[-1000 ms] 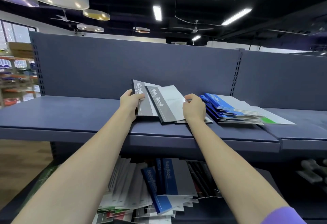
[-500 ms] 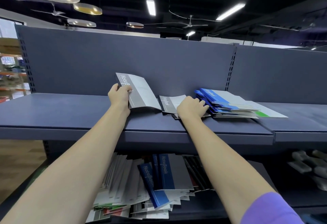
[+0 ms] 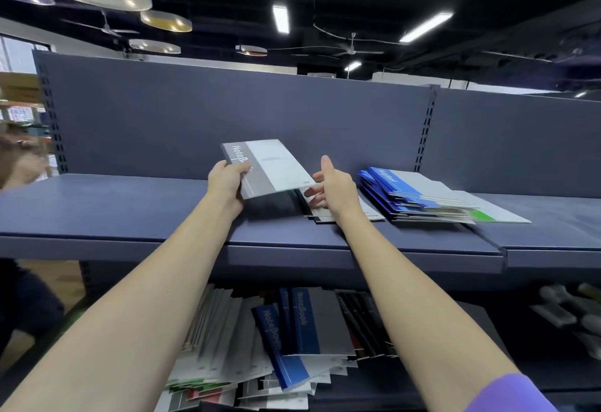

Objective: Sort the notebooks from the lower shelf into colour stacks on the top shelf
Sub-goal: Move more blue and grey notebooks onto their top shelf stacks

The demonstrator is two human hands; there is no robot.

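Observation:
My left hand [image 3: 226,182] grips a grey notebook [image 3: 272,167] by its spine edge and holds it tilted above the top shelf [image 3: 130,210]. My right hand [image 3: 333,187] hovers just right of it with straight fingers and raised thumb, over a small stack of grey notebooks [image 3: 328,213] lying on the shelf. A stack of blue notebooks [image 3: 413,195] lies further right, with a green-edged one [image 3: 487,216] at its bottom. On the lower shelf a jumble of unsorted notebooks [image 3: 260,346] leans and lies, blue ones [image 3: 302,320] upright among grey, black, green and red.
The shelf's blue back panel [image 3: 195,119] rises behind the stacks. A slotted upright [image 3: 429,128] divides two shelf bays. Grey objects [image 3: 572,310] lie on the lower shelf at right. Someone's blurred hand [image 3: 22,164] shows at the far left edge.
My left hand has lifted one grey notebook off the stack and now carries it back toward the pile. My right hand has lifted off the grey stack and opened, thumb up.

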